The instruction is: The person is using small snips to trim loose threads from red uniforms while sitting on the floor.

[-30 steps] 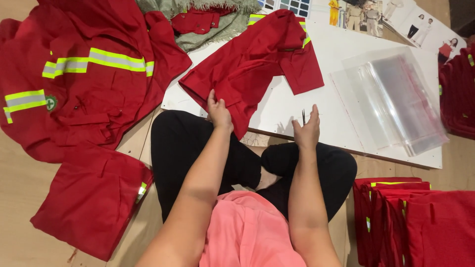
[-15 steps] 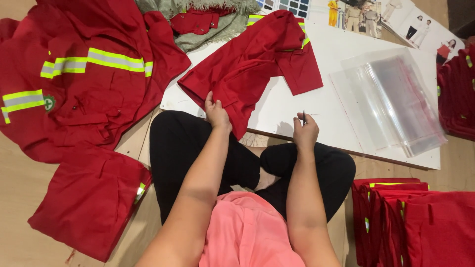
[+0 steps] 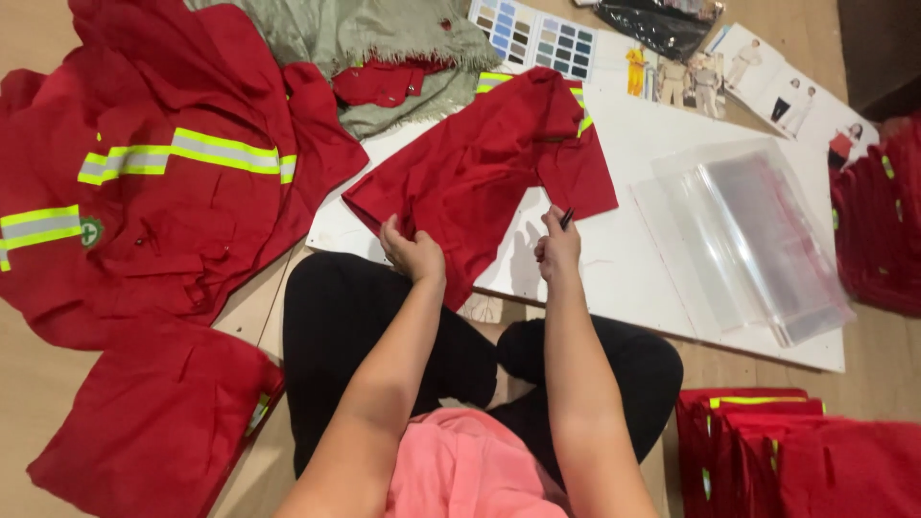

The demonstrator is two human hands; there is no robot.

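A red work shirt (image 3: pixel 480 168) lies spread on a white board (image 3: pixel 672 288) in front of me. My left hand (image 3: pixel 413 251) pinches the shirt's near left edge. My right hand (image 3: pixel 558 245) is closed around a small dark tool, whose tip pokes out by the shirt's lower right corner. I sit cross-legged in black trousers, knees under the board's near edge.
A pile of red garments with reflective yellow stripes (image 3: pixel 163 182) covers the floor at left. A folded red piece (image 3: pixel 158 422) lies near left. Clear plastic bags (image 3: pixel 748 230) rest on the board's right. Folded red garments (image 3: pixel 796 460) stack near right. Colour swatch card (image 3: pixel 537 38) and catalogue pages lie far.
My right hand has closed and moved left and forward to the shirt's lower right corner. My left hand kept its hold on the shirt edge.
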